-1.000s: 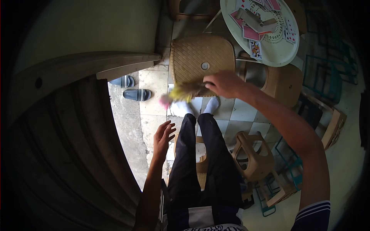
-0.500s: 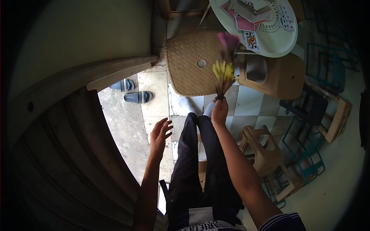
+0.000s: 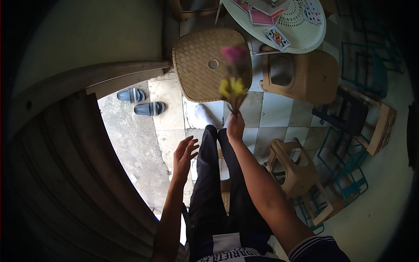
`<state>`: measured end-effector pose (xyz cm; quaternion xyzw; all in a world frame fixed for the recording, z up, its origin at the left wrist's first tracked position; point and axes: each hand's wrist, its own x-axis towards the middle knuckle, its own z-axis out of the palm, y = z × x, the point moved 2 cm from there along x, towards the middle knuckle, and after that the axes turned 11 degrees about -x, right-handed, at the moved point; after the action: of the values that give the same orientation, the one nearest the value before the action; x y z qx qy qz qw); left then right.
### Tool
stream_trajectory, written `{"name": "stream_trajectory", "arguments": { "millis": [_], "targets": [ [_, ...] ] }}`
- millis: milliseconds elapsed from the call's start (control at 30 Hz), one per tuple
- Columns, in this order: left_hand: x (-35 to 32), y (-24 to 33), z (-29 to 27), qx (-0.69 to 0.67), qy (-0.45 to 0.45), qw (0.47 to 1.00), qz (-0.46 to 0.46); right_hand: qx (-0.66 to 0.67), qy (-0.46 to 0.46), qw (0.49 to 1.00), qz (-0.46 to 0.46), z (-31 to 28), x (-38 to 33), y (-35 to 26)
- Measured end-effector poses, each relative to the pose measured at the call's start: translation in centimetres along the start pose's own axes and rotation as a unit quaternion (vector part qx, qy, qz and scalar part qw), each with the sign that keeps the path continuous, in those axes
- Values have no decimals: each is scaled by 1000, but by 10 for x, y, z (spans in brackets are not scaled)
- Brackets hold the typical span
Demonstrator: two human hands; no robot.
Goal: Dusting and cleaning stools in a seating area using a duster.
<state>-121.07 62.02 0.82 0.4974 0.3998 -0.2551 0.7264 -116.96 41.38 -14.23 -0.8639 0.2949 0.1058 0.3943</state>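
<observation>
A bunch of dried flowers point(image 3: 234, 90), yellow near the stems and pink at the far end, is in my right hand point(image 3: 235, 127), whose fingers are closed round the stem ends. Motion smears the flower heads, which show over the woven-pattern brown plastic stool point(image 3: 195, 63). To the left, my left hand point(image 3: 185, 153) hangs in the air beside my leg, fingers apart and holding nothing.
A round pale table point(image 3: 301, 41) at the far right bears playing cards point(image 3: 277, 38). Brown plastic stools point(image 3: 316, 76) and teal metal frames point(image 3: 355, 185) line the right. Grey slippers point(image 3: 149, 108) lie by the doorway at left, beside a dark ridged panel point(image 3: 65, 174).
The dried flowers and my right hand have moved left in the picture. The whole scene has shifted a little left and up, while my left hand stays open in nearly the same place.
</observation>
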Motion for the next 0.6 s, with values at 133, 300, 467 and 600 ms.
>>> {"name": "stream_trajectory", "arguments": {
  "millis": [133,300,467,600],
  "targets": [
    [-3,-9,2,3,2,1000,0,5,56,998,18,-6,4,18],
    [-9,-15,-1,12,9,1000,0,-143,-217,949,-178,15,-40,8],
    [-16,-17,-7,-1,25,1000,9,-44,-80,995,32,3,-58,26],
    [-13,-22,9,-6,8,1000,11,139,76,972,175,-8,-19,50]
  ]
}}
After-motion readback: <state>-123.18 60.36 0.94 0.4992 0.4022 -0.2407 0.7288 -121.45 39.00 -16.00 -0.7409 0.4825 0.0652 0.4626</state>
